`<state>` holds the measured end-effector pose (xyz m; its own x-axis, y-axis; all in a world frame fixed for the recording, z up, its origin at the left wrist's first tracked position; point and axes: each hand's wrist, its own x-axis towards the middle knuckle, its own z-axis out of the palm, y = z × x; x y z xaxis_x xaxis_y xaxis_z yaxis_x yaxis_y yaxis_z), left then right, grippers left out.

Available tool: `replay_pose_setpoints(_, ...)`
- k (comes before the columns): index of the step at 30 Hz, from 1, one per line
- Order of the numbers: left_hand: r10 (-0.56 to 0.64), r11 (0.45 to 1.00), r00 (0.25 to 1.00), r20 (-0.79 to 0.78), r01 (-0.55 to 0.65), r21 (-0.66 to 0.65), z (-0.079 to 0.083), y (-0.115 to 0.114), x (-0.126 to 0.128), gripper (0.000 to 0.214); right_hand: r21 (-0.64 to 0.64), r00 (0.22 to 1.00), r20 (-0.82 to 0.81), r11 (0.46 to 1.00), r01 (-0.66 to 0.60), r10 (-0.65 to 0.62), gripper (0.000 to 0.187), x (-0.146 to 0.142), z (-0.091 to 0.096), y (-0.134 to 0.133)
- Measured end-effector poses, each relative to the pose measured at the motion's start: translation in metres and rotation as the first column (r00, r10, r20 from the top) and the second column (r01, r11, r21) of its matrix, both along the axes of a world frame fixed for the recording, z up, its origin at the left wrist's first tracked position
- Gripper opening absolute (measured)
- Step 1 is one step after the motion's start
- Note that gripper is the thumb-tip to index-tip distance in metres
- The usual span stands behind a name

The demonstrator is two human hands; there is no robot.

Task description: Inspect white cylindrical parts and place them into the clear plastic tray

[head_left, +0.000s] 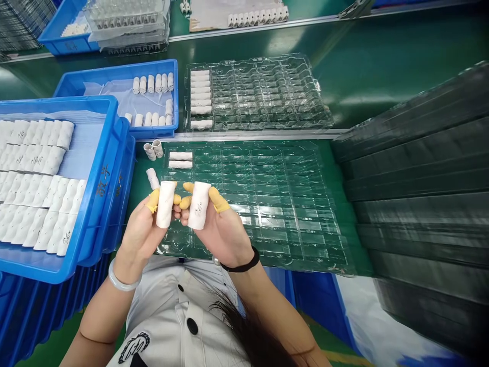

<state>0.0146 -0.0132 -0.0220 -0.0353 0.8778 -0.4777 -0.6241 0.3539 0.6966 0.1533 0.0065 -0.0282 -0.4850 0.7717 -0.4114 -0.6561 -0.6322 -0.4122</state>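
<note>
My left hand [142, 229] pinches a white plastic cylinder [165, 204] upright between fingers in yellow finger cots. Beside it, my right hand [217, 227] grips a second white cylinder [198, 205] with dark markings on its side. Both are held just above the near left corner of a clear plastic compartment tray [267, 204] on the green bench. Two white cylinders [180, 159] lie in that tray's top left slots. A loose cylinder [153, 178] and two upright ones [153, 150] stand on the bench left of the tray.
A blue bin [95, 188] at left holds several rows of white cylinders. A smaller blue bin [114, 76] behind it holds more. A second clear tray [260, 92] lies farther back with a filled column. A stack of dark trays [420, 193] leans at right.
</note>
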Motion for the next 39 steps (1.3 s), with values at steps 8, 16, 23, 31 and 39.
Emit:
replay_pose_setpoints(8,-0.035,0.999,0.991,0.132,0.039,-0.027,0.002,0.0,-0.004,0.043,0.045,1.0,0.014,0.999,0.003,-0.004,0.026,0.002,-0.003,-0.003)
replay_pose_setpoints(16,-0.048,0.998,0.997,0.068,0.05,-0.03,0.002,0.001,0.0,0.046,0.027,1.0,0.023,1.0,-0.017,0.016,0.035,0.005,-0.003,-0.001)
replay_pose_setpoints(23,-0.044,0.999,0.991,0.13,0.046,-0.019,0.003,0.0,-0.002,0.048,0.162,0.995,0.048,0.982,-0.093,0.086,0.033,0.009,-0.007,-0.002)
replay_pose_setpoints(31,-0.015,1.0,0.999,-0.035,0.014,-0.024,-0.001,-0.002,-0.001,0.039,0.098,1.0,0.016,0.995,-0.022,0.02,0.027,0.002,-0.001,-0.002)
replay_pose_setpoints(39,-0.004,0.999,0.997,0.075,0.007,-0.041,0.0,-0.001,-0.002,0.037,0.145,1.0,0.028,0.989,0.001,-0.005,0.021,0.005,-0.004,-0.004)
